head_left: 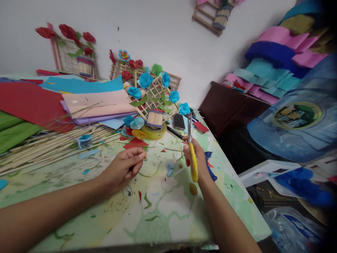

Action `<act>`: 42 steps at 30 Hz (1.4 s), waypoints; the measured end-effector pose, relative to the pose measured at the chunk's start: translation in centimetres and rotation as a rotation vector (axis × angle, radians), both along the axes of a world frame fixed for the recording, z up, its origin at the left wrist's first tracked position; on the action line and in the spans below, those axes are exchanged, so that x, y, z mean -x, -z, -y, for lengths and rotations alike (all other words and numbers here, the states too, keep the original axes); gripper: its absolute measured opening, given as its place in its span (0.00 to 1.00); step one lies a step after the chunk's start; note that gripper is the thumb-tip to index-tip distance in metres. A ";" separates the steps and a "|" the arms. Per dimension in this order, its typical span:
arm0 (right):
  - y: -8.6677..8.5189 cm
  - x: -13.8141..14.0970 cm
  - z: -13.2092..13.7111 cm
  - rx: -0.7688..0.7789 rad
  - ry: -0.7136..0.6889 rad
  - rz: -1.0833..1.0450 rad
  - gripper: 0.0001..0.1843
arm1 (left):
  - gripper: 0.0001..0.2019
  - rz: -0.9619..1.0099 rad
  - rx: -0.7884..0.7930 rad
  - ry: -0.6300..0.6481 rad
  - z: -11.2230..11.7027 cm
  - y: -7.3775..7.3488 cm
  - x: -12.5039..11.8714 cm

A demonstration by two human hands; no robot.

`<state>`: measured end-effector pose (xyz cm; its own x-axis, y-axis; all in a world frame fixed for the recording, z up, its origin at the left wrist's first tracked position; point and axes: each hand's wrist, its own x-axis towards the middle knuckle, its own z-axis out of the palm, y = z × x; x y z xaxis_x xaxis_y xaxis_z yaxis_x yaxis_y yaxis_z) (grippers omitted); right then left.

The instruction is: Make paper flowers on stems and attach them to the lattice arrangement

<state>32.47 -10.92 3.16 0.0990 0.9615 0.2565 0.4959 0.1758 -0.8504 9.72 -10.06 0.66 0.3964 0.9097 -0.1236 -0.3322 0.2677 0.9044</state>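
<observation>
My right hand (200, 160) is closed around scissors (194, 163) with yellow and red handles. Their metal blades point up and away from me and look closed. My left hand (127, 165) hovers over the table to the left, thumb and fingers pinched together. Whatever lies in that pinch, if anything, is too small to make out. Beyond both hands, a lattice of thin sticks (155, 93) with blue paper flowers (145, 80) and a small stick basket (155, 118) leans upright by a roll of yellowish tape (155, 131). Red paper scraps (135, 143) lie before it.
Left of my hands lie a bundle of thin sticks (52, 149) and stacked coloured paper (97, 102). A phone (179, 121) and a black pen (175, 133) lie behind the scissors. A large blue water bottle (295, 116) stands beyond the table's right edge.
</observation>
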 end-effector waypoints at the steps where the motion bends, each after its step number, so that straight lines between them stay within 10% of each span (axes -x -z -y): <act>1: 0.1 0.3 0.1 0.021 -0.014 0.027 0.28 | 0.07 0.013 0.006 -0.017 -0.1 0.0 0.0; 15: 1.1 4.1 2.0 0.083 -0.252 0.442 0.27 | 0.07 0.033 0.022 0.000 -0.1 0.0 -0.2; 22: 0.3 0.8 -0.1 0.038 0.007 0.095 0.23 | 0.10 -0.017 -0.006 0.093 0.7 -0.1 -0.2; 33: 0.7 4.5 2.4 0.013 -0.212 0.530 0.24 | 0.08 0.084 0.049 -0.018 -0.1 -0.1 -0.1; 42: 0.8 2.0 0.9 0.113 0.045 0.471 0.27 | 0.09 -0.045 -0.008 -0.064 0.3 -0.2 -0.4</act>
<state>30.44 -11.85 2.41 0.0396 0.9833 0.1775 0.8367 0.0645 -0.5439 10.08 -10.33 0.86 0.3319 0.9339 -0.1326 -0.3071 0.2399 0.9209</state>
